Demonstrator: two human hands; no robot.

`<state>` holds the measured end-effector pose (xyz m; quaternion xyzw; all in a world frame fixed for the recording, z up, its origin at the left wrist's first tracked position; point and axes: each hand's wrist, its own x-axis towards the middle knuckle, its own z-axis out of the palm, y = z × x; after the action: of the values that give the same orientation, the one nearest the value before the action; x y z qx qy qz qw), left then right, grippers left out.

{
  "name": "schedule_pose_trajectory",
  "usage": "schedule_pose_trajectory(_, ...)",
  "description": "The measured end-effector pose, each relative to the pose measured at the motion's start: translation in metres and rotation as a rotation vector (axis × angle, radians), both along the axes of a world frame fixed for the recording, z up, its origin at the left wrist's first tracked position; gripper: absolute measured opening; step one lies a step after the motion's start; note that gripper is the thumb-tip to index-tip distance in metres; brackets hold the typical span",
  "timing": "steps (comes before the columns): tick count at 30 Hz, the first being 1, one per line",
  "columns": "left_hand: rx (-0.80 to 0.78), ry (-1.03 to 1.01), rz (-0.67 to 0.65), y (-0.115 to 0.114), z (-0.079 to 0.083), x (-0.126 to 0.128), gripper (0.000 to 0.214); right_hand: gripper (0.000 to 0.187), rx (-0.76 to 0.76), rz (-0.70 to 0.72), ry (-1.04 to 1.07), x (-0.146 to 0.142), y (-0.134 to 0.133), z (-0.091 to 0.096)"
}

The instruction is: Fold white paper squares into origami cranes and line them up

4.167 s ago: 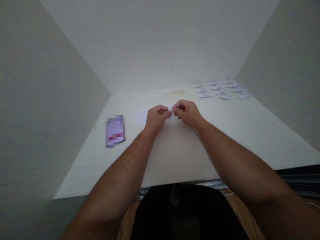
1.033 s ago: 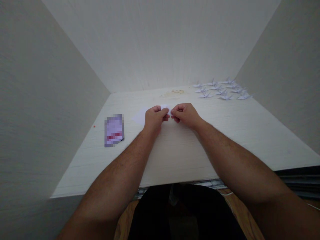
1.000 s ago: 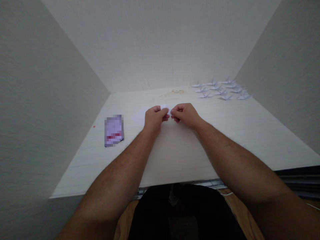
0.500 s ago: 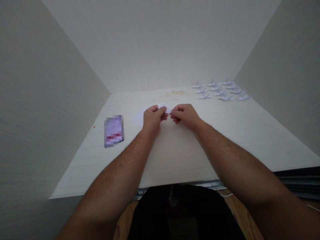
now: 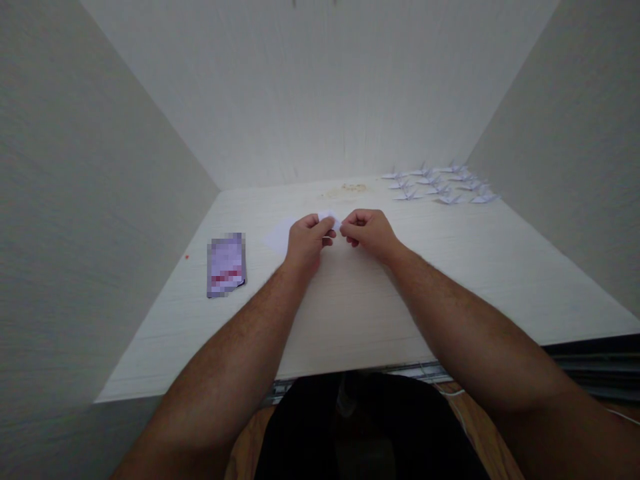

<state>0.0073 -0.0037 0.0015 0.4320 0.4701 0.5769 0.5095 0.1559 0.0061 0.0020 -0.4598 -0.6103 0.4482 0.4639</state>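
Note:
My left hand and my right hand meet over the middle of the white table. Both pinch one small folded piece of white paper, which sticks up between the fingertips. The fingers of each hand are curled closed around it. A flat sheet of white paper lies on the table just left of my left hand.
Several small folded paper cranes stand in rows at the back right. A blurred purple card or phone lies at the left. White walls close in the table on the left, back and right. A faint stain marks the back.
Both hands have stayed together on the folded paper, with small finger movements. More of the paper shows above the fingers than 4.2 s ago.

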Motion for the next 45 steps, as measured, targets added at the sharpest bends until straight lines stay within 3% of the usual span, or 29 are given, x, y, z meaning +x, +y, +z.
schedule_pose_trajectory(18, 0.068, 0.078, -0.001, 0.0, -0.004, 0.001, 0.028, 0.019, 0.229, -0.101, -0.123, -0.003, 0.001, -0.005)
schedule_pose_trajectory(30, 0.116, 0.161, -0.019, 0.002, -0.009, -0.002, 0.03, 0.02, 0.143, -0.076, -0.004, -0.002, 0.0, -0.002)
schedule_pose_trajectory(45, 0.128, 0.214, -0.041, 0.002, -0.009, -0.004, 0.03, 0.015, 0.155, -0.127, 0.006, -0.004, -0.002, 0.001)
